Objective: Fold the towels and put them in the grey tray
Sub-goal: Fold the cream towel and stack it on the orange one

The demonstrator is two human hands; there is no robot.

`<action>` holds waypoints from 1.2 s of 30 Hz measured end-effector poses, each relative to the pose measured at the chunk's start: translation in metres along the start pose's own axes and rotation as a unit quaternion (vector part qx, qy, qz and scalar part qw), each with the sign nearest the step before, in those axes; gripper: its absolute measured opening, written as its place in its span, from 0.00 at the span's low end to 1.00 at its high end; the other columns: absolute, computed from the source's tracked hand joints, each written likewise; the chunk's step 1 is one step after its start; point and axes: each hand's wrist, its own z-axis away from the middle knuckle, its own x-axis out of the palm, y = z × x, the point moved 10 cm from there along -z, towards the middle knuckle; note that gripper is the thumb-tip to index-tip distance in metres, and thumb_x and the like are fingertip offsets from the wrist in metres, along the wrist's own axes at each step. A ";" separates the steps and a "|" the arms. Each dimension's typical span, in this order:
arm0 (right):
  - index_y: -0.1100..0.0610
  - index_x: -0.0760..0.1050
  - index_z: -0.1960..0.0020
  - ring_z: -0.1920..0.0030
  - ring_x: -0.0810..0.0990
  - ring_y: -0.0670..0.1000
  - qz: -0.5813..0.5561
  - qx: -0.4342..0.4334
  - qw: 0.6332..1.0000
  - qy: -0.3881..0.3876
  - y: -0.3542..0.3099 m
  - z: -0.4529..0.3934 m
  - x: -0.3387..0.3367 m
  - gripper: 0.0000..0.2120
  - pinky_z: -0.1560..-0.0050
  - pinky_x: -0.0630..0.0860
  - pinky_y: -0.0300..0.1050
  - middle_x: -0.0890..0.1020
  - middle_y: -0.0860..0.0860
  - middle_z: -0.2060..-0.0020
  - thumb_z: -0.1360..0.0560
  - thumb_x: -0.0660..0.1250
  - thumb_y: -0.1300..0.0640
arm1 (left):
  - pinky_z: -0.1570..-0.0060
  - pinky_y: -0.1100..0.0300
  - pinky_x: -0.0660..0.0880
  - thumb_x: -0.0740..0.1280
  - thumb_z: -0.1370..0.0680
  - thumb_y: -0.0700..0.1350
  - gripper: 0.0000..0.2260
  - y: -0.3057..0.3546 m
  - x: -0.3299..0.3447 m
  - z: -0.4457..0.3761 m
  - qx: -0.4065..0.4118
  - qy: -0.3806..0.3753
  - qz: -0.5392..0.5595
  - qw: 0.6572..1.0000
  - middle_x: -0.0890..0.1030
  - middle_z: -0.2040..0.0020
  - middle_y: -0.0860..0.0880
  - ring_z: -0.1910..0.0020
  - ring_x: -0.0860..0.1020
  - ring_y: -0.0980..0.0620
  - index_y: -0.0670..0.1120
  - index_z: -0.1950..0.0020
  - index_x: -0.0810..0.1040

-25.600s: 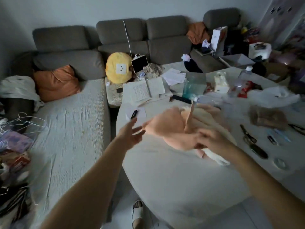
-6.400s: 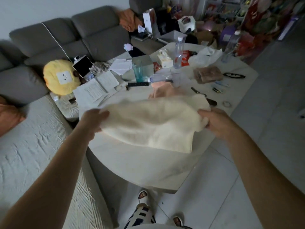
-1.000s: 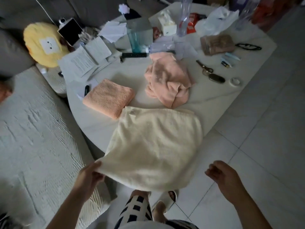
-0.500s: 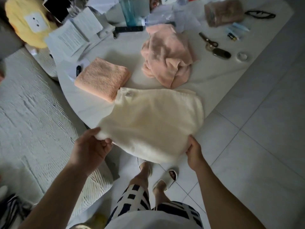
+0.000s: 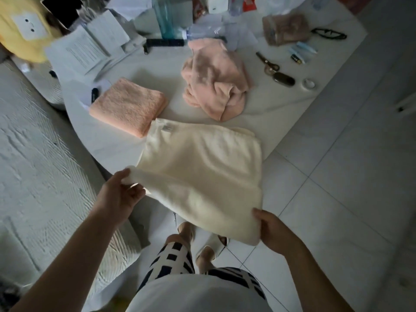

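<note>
Left hand: our left hand (image 5: 119,194) pinches the near left corner of the cream towel (image 5: 202,174), fingers curled under the edge.
Right hand: our right hand (image 5: 273,230) grips the near right corner, thumb on top.
Cream towel: far half lies on the white table (image 5: 265,113); near half is held off the table's edge.
Towel count: three. We see one cream, one folded peach towel (image 5: 128,106) touching the cream one's far left corner, and one crumpled pink towel (image 5: 216,79) beyond the cream one.
Grey tray: we cannot identify it.
</note>
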 end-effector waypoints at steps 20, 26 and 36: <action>0.55 0.76 0.48 0.61 0.78 0.52 0.058 -0.206 0.968 0.132 -0.144 0.077 0.019 0.11 0.72 0.77 0.40 0.78 0.57 0.51 0.21 0.60 0.69 | 0.53 0.58 0.83 0.69 0.33 0.33 0.14 0.060 -0.016 0.034 0.136 -0.118 -0.164 0.970 0.84 0.49 0.43 0.53 0.84 0.47 0.45 0.51 0.87; 0.51 0.75 0.43 0.47 0.79 0.50 0.210 -0.308 0.925 0.075 -0.215 0.081 0.065 0.25 0.54 0.82 0.39 0.78 0.52 0.46 0.27 0.62 0.78 | 0.46 0.56 0.79 0.77 0.32 0.31 0.19 0.131 0.019 0.040 0.278 -0.038 -0.386 0.879 0.86 0.54 0.47 0.53 0.83 0.51 0.55 0.52 0.86; 0.62 0.70 0.37 0.46 0.74 0.59 0.671 -0.379 0.606 0.193 -0.311 0.062 0.117 0.19 0.45 0.73 0.53 0.70 0.60 0.40 0.28 0.65 0.70 | 0.56 0.59 0.84 0.64 0.19 0.37 0.08 0.230 0.123 0.032 0.315 -0.040 -0.304 0.898 0.84 0.58 0.42 0.63 0.85 0.51 0.40 0.41 0.79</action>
